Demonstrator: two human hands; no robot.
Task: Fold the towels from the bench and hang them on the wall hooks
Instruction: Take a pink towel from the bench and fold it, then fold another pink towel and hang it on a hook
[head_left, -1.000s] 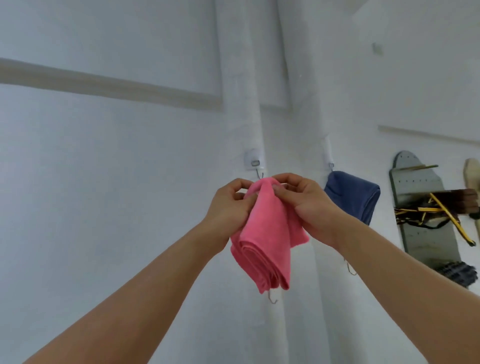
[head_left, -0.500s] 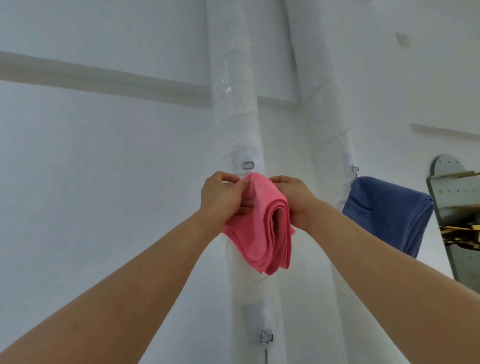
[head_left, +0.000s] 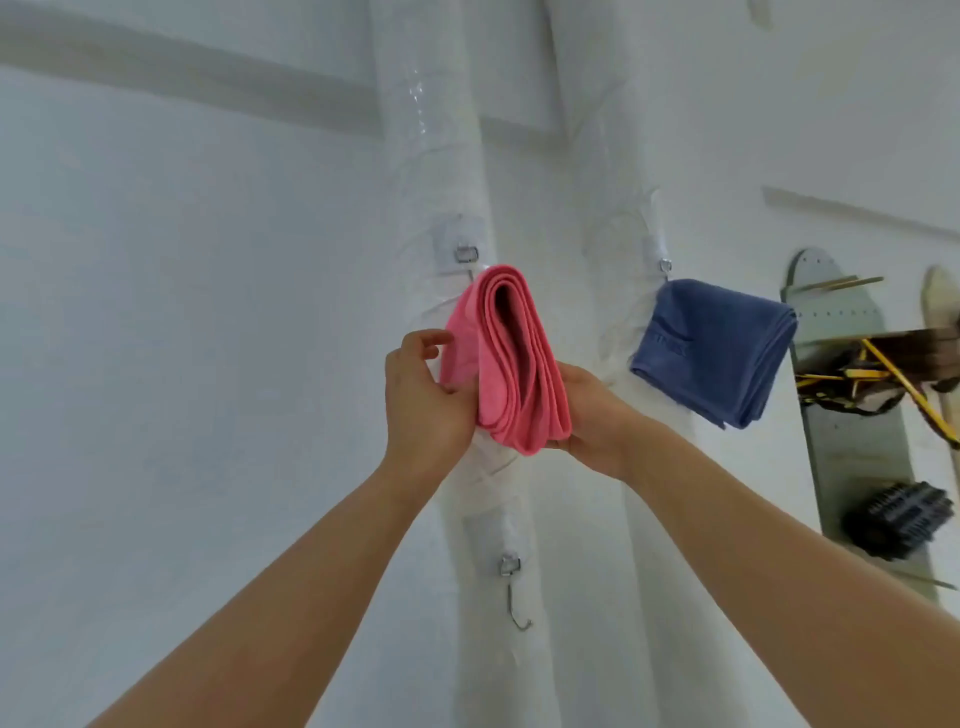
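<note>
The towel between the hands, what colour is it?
Pink towel, plain with no pattern, seen in the head view.

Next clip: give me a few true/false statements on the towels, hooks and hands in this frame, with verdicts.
1. Both hands touch the pink towel. True: left hand, right hand.
2. The blue towel lies on a bench. False: it hangs at a hook on the right pipe.
3. The lower hook is bare. True.
4. The pink towel is spread out flat. False: it is folded in layers.
</note>
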